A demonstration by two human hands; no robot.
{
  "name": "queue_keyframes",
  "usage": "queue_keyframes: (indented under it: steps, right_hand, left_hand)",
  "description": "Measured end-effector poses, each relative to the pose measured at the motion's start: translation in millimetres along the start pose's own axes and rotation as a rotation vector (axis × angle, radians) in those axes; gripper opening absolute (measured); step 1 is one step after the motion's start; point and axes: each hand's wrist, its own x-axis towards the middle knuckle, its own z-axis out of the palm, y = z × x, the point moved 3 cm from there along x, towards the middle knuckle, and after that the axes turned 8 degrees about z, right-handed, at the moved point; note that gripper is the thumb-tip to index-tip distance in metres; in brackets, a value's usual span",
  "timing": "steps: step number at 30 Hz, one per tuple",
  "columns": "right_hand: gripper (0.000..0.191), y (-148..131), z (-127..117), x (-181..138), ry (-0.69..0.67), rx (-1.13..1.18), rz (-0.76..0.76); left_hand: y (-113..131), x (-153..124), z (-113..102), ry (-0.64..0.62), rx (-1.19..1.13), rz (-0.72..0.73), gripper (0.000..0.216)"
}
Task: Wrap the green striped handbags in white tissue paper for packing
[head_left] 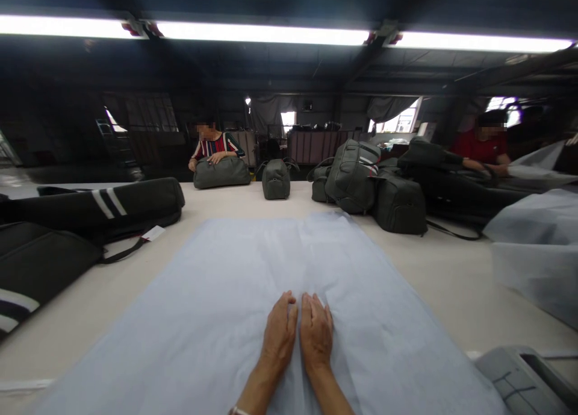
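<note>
A large pale blue sheet [217, 270] lies spread over the table, thin and slightly wrinkled. Near its middle my left hand [279, 333] rests on it, fingers stretched forward. Close beside it on the right, my right hand [316, 330] touches the sheet too, its fingers extended. A narrow gap separates the hands, and small creases run out from around them. Neither hand visibly grips anything, though the undersides of the fingers are hidden.
Dark green bags with white stripes [135, 201] lie at left; several more bags [352, 177] stand at back right. Translucent sheeting [537, 240] and a grey plastic object [524, 379] are at right. Across the table [433, 270], one person [219, 147] handles a bag; another [483, 150] works farther right.
</note>
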Motion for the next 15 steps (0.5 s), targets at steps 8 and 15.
queue_keyframes:
  steps: [8,15]
  right_hand:
    - [0.062,-8,-12,16,-0.164,0.144,0.175]
    - [0.059,18,-85,-81,-0.355,0.070,-0.103]
  left_hand:
    - [-5,-1,6,-0.269,0.210,0.153,0.047]
    - [9,-5,8,-0.370,0.374,0.187,0.051]
